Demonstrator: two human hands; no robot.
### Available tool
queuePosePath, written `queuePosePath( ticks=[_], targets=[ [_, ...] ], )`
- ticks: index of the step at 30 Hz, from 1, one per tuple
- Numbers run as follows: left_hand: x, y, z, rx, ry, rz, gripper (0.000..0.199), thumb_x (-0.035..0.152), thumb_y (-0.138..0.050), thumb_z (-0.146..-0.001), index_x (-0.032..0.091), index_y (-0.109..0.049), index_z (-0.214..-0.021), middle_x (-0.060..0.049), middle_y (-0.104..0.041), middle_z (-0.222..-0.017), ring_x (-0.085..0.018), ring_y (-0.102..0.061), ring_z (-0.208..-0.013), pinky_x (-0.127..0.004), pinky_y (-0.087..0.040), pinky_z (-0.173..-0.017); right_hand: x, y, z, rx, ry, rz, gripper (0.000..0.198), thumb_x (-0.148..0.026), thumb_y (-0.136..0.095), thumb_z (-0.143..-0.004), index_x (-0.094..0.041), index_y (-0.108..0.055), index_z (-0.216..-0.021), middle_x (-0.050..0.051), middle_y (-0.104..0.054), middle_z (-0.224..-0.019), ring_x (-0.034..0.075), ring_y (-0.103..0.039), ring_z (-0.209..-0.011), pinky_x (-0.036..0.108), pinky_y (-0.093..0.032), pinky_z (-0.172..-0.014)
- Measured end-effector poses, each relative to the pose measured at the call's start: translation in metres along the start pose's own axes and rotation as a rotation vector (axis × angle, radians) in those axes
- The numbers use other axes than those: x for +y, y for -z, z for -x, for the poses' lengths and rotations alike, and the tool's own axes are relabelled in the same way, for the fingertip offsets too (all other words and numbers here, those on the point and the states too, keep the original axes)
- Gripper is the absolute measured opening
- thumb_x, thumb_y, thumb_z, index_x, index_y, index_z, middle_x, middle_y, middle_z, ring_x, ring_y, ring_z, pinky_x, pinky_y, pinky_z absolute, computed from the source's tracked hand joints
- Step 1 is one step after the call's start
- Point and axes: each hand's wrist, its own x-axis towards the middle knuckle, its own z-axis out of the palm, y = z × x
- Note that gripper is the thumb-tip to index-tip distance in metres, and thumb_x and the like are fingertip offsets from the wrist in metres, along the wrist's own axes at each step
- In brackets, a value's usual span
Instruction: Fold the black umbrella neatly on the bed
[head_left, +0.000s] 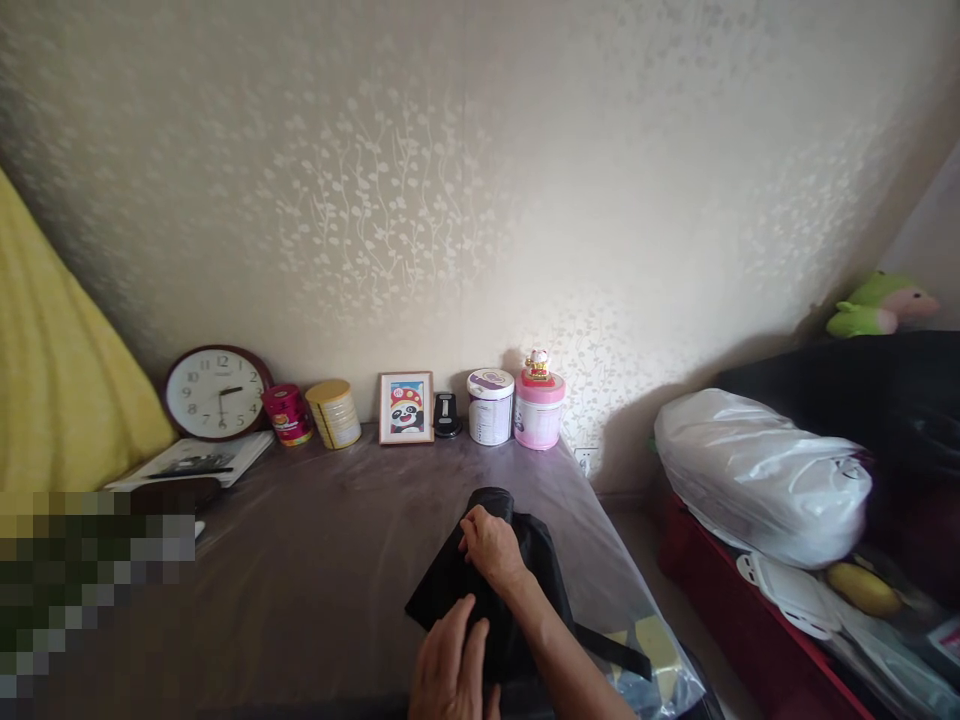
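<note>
A black fabric item (544, 560) lies bunched on the table, with a pointed corner out to the left, a rounded fold at its far end and a black strap (615, 650) trailing to the right. I cannot make out its exact kind. My right hand (491, 545) is closed on the cloth near the far end, its fingers pinching the fabric. Closer to me, my left hand (448, 660) has its fingers stretched out and slightly apart over the near part of the cloth. The lower edge of the view cuts off part of the left hand.
Along the wall stand a clock (217, 392), a pink tin (287, 415), a yellow-lidded can (334, 415), a framed panda picture (406, 408), two tubs (491, 410) and a lucky cat figure (538, 365). Right of the table (300, 600) is a white plastic bag (757, 475).
</note>
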Motion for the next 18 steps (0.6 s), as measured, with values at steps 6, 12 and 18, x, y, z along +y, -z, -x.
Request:
queuePosePath(
  ticks=[6,12,18],
  targets=[
    [-0.015,0.004,-0.013,-0.198,-0.059,-0.049,0.069,0.008,-0.055,-0.061,0.022,-0.048,-0.128,-0.007,-0.044,-0.138,-0.035,-0.04,-0.125,-0.047,-0.034,-0.103,-0.002,0.004,0.003,-0.02,0.04,0.015,0.024,-0.019,-0.037,-0.09,-0.018,-0.058,-0.08,0.0,-0.07,-0.064,0.01,-0.065,-0.056,0.019,-0.042,-0.059],
    [-0.007,0.014,-0.005,-0.074,-0.003,-0.523,0.053,0.021,-0.052,-0.068,0.011,-0.053,-0.12,-0.015,-0.058,-0.12,-0.031,-0.055,-0.108,-0.044,-0.045,-0.091,-0.001,0.004,0.008,-0.022,0.073,0.031,0.023,-0.021,-0.038,-0.09,-0.02,-0.059,-0.08,-0.001,-0.07,-0.067,0.011,-0.066,-0.062,0.018,-0.042,-0.062],
    [0.018,0.004,-0.02,-0.176,-0.062,-0.577,0.082,0.006,-0.053,-0.057,0.006,-0.031,-0.136,-0.019,-0.03,-0.144,-0.032,-0.032,-0.131,-0.042,-0.037,-0.102,0.005,0.003,0.02,-0.006,0.214,0.001,0.022,-0.023,-0.039,-0.092,-0.022,-0.061,-0.089,-0.002,-0.071,-0.073,0.012,-0.066,-0.073,0.019,-0.043,-0.067]
  ],
)
